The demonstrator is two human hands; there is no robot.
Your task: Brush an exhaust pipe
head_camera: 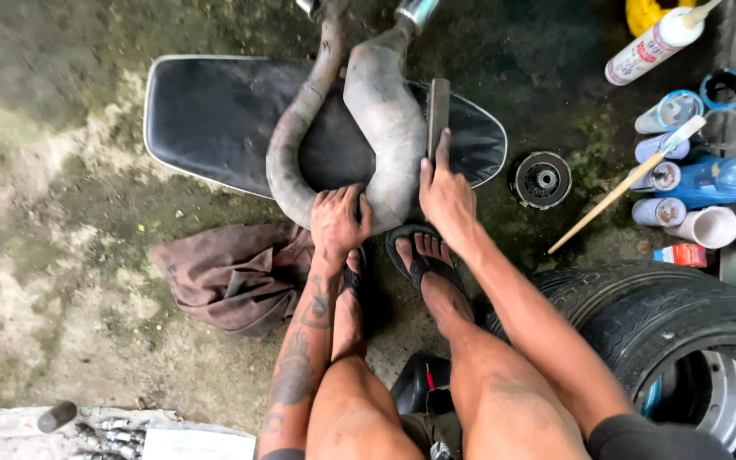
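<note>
Seen from above, the left hand (pixel 338 220) closes its fingers over the bend of a grey, scuffed exhaust pipe (pixel 381 128) lying across a black motorcycle seat (pixel 206 119) on the concrete. The right hand (pixel 443 192), fingers mostly extended, presses what looks like a flat file (pixel 438 115) against the pipe's swollen chamber. A brown rag (pixel 227 273) lies left, tyres (pixel 683 328) right; spray cans (pixel 666 183) stand beyond.

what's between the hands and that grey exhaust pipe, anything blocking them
Nothing visible. The left hand already rests on the bend of the exhaust pipe, and the right hand presses a flat tool against its side.
</note>
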